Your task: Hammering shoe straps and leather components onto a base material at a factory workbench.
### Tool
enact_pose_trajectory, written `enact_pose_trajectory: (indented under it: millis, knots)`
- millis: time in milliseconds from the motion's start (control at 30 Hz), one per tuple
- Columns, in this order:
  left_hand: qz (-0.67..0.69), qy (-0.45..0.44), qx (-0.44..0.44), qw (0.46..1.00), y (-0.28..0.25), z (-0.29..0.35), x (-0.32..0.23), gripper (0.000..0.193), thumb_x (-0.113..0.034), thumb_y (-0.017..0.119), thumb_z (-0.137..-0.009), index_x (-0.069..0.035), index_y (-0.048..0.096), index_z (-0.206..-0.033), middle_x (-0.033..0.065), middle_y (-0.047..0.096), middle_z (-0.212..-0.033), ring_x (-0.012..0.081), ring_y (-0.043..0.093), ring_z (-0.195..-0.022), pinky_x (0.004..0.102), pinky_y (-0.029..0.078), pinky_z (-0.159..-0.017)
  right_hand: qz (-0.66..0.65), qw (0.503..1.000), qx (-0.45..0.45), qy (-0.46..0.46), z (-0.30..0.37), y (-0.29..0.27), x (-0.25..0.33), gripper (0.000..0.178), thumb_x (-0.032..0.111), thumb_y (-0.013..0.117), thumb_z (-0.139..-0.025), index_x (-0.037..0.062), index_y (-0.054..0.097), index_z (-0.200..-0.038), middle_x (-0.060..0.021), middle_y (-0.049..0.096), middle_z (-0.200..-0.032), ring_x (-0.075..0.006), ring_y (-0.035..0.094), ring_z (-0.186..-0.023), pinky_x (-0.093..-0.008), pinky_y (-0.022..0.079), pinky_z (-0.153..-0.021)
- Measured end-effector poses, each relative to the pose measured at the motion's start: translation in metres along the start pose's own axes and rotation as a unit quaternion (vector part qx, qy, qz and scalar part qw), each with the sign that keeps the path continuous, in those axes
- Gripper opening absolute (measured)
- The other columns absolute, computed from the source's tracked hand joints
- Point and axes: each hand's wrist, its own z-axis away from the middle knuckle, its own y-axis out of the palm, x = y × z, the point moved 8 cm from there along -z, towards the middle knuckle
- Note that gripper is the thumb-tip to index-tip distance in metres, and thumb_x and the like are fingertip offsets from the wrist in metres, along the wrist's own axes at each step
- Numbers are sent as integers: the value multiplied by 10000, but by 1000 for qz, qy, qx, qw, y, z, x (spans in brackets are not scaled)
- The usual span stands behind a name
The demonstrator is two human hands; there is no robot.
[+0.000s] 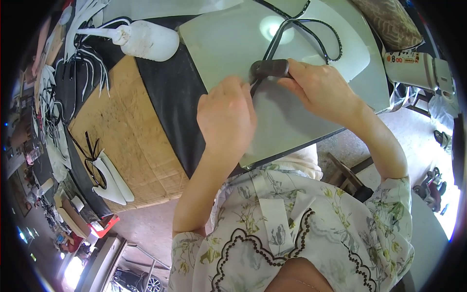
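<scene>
My right hand [323, 90] is closed on a dark, blunt-ended tool [272, 69], possibly a small hammer, whose grip is hidden in my fingers. The tool lies over thin black straps [274, 46] on the pale grey-green work board [301, 112]. Just left of it, my left hand [227, 114] is closed, knuckles up, around the near end of the black straps. Its fingertips and whatever they pinch are mostly hidden. Beyond my hands the straps cross, and one with a beaded-looking edge [335, 41] curls to the right.
A white squeeze bottle [151, 40] with a long nozzle lies at upper left. Brown cardboard [129, 141] carries white pieces with black straps [109, 177]. White and black strips [92, 68] hang farther left. At right are a light grey canister [413, 70] and a patterned cushion [389, 22].
</scene>
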Motion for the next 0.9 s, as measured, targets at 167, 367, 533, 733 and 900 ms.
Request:
enact_pose_trajectory:
  millis: [167, 367, 533, 733, 900]
  knots:
    - [26, 21, 13, 999, 1, -4, -5, 95, -123, 621, -914, -51, 591, -859, 101, 649, -766, 309, 630, -702, 413, 442, -662, -8, 1000, 20, 8, -1, 0, 0, 333, 327, 556, -995, 20, 509, -877, -156, 632, -661, -361, 636, -630, -456, 494, -548]
    - [-60, 6, 61, 996, 10, -11, -3, 153, -122, 667, -852, -86, 536, -782, 64, 591, -691, 253, 621, -676, 402, 395, -630, -4, 1000, 13, -2, 0, -1, 1, 339, 329, 556, -995, 19, 511, -867, -156, 625, -651, -364, 631, -618, -460, 489, -537]
    - [75, -14, 53, 996, 2, -8, 2, 81, -104, 600, -915, -34, 596, -875, 120, 662, -744, 323, 645, -687, 428, 457, -663, 13, 999, 30, -3, 4, -4, -1, 337, 332, 564, -990, 23, 513, -864, -141, 621, -649, -351, 632, -617, -453, 489, -530]
    - [65, -11, 92, 994, 3, -12, 1, 72, -67, 650, -856, -28, 595, -883, 110, 653, -756, 307, 645, -706, 426, 466, -676, 10, 998, 60, 1, 13, -3, 11, 336, 335, 554, -989, 25, 525, -864, -126, 624, -647, -336, 644, -604, -434, 497, -516]
    - [-65, 17, 57, 996, 9, -3, -12, 47, -47, 635, -853, -34, 600, -882, 111, 638, -796, 320, 634, -747, 428, 467, -711, 48, 993, 106, 8, 6, -7, 20, 337, 331, 555, -988, 15, 540, -874, -126, 630, -646, -332, 658, -602, -427, 514, -516]
